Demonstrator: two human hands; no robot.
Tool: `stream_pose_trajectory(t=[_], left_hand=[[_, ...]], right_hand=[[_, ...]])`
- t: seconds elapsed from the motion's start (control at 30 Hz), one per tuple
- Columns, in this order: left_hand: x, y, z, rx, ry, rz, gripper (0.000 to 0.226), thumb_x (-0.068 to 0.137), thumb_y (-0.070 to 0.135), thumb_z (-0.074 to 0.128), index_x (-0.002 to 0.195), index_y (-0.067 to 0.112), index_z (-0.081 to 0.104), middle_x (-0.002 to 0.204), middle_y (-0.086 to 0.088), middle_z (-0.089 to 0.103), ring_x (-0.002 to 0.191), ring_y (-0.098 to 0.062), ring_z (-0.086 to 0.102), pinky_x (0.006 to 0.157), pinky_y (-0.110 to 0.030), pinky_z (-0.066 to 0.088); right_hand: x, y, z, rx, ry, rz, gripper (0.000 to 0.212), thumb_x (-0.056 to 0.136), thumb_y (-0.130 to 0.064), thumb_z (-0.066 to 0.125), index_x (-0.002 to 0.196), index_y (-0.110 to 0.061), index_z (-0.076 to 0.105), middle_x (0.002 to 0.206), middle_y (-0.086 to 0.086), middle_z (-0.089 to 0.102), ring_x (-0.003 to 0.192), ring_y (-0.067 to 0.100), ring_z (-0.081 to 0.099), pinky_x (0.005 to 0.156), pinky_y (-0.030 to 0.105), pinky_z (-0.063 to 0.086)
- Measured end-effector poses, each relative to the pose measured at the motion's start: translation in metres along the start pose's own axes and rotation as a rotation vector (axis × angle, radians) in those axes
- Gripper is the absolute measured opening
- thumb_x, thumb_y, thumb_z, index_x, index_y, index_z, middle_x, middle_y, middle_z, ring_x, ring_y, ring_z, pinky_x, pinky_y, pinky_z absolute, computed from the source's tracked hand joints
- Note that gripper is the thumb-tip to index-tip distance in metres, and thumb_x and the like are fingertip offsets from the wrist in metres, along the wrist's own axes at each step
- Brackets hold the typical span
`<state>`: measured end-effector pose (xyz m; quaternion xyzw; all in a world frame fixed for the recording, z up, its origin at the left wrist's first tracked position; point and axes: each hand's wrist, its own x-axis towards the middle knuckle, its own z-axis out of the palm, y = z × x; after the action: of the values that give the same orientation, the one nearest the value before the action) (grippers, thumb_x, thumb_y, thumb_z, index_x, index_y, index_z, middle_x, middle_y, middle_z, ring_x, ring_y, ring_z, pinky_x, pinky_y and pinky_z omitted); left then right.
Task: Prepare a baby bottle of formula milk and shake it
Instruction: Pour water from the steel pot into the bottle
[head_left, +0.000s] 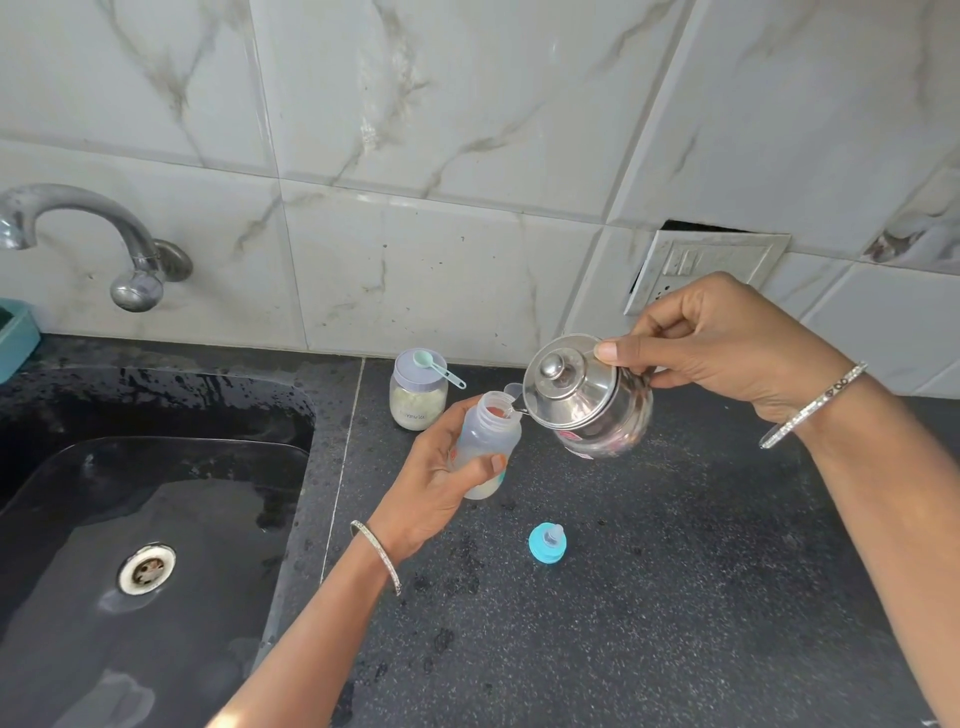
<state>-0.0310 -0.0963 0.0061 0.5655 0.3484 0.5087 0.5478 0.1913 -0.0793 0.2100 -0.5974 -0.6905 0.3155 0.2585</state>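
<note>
My left hand (434, 480) grips a clear baby bottle (491, 434), open at the top and tilted, with pale powder or liquid at its bottom. My right hand (727, 345) holds a small steel kettle (587, 397) by its handle, thumb on the lid. The kettle is tipped left with its spout at the bottle's mouth. A blue teat cap (546, 542) lies on the dark counter (675, 571) below the bottle. A formula jar (418, 397) with a lilac lid stands behind the bottle, and a mint scoop (434, 364) rests on its lid.
A black sink (130, 493) with a steel drain fills the left side, under a steel tap (104, 239). A teal container (15, 335) sits at the far left edge. A switch plate (691, 265) is on the marble-tiled wall behind my right hand.
</note>
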Motion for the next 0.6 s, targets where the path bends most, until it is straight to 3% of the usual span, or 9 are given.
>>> stream_pose_trajectory(t=[0.33, 0.47, 0.6], left_hand=[[0.001, -0.001, 0.001, 0.039, -0.005, 0.004, 0.054, 0.079, 0.031, 0.069, 0.132, 0.025, 0.058, 0.122, 0.013, 0.066, 0.116, -0.005, 0.06, 0.096, -0.016, 0.046], [0.001, -0.002, 0.002, 0.046, -0.006, -0.003, 0.055, 0.079, 0.03, 0.069, 0.132, 0.023, 0.058, 0.121, 0.015, 0.066, 0.114, -0.003, 0.06, 0.094, -0.015, 0.045], [0.001, -0.003, 0.001, 0.042, -0.004, -0.008, 0.054, 0.078, 0.029, 0.069, 0.131, 0.025, 0.058, 0.121, 0.016, 0.067, 0.115, -0.003, 0.06, 0.095, -0.016, 0.046]], right_hand=[[0.002, -0.004, -0.006, -0.046, 0.028, -0.024, 0.053, 0.049, -0.055, 0.084, 0.075, -0.009, 0.082, 0.073, 0.013, 0.079, 0.069, 0.013, 0.073, 0.068, 0.025, 0.064], [0.004, -0.01, -0.007, -0.078, 0.022, -0.034, 0.052, 0.05, -0.055, 0.084, 0.075, -0.009, 0.083, 0.073, 0.011, 0.08, 0.07, 0.013, 0.073, 0.075, 0.029, 0.065], [0.006, -0.013, -0.009, -0.08, 0.015, -0.061, 0.049, 0.052, -0.053, 0.084, 0.075, -0.01, 0.083, 0.071, 0.009, 0.08, 0.069, 0.012, 0.073, 0.072, 0.023, 0.063]])
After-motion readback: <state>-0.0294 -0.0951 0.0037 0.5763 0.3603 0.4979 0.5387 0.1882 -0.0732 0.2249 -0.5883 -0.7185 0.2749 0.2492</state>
